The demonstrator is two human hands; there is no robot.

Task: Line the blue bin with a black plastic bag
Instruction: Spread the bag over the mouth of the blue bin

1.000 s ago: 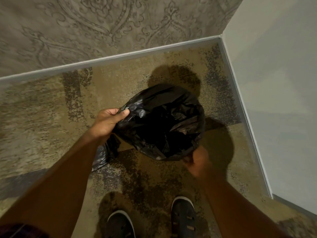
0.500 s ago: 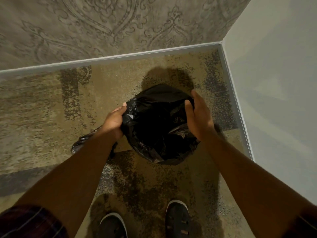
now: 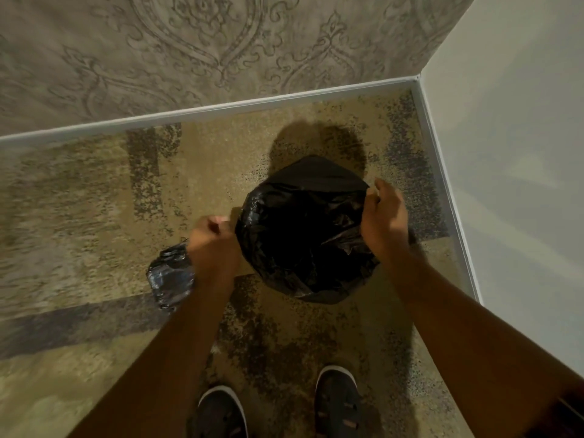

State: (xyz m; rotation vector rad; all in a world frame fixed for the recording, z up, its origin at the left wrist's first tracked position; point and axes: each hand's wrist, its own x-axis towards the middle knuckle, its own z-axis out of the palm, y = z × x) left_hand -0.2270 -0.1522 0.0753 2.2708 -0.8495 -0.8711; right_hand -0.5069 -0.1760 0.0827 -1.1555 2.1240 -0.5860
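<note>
Now fitting the black plastic bag over the bin's mouth.

Both hands clamp the bag's edge, the left hand at the left side, the right hand at the right; the bin stands on the carpet near the wall corner, its blue hidden under plastic. Next, probably, folding the edge down evenly all around.

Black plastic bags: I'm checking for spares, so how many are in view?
2: one bag stretched over the bin between both hands, another bundle on the carpet behind the left wrist. None seem hidden.
</note>
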